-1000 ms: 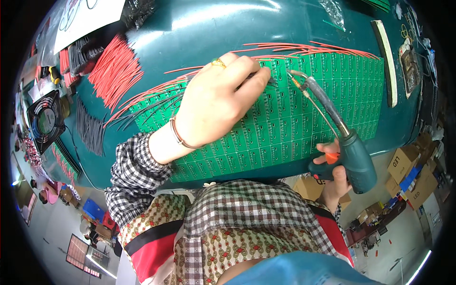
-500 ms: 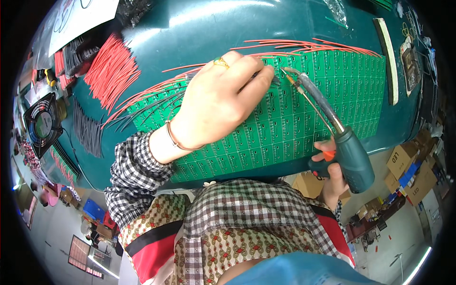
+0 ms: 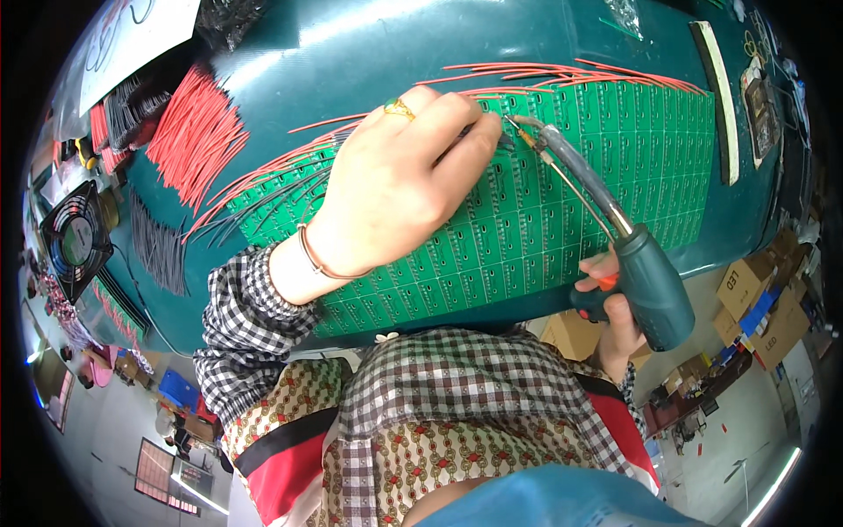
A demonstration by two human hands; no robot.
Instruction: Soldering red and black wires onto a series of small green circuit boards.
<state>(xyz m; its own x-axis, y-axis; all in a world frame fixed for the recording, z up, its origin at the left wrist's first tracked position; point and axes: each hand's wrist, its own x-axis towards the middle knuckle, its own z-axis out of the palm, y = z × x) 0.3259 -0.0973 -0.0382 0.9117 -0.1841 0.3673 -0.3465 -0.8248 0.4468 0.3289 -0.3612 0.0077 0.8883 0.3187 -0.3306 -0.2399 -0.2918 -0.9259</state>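
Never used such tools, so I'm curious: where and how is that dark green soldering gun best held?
Probably by its pistol grip, coming from the near side, as the right hand does: the grip and orange trigger sit at its near end, while the slim barrel, possibly hot, slopes away over the green circuit boards.

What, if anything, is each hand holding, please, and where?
Right hand: the soldering gun, by its handle. Left hand: cannot tell, its grasp is hidden.

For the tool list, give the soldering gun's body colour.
Soldering gun's body: dark teal-green, clearest in the head view.
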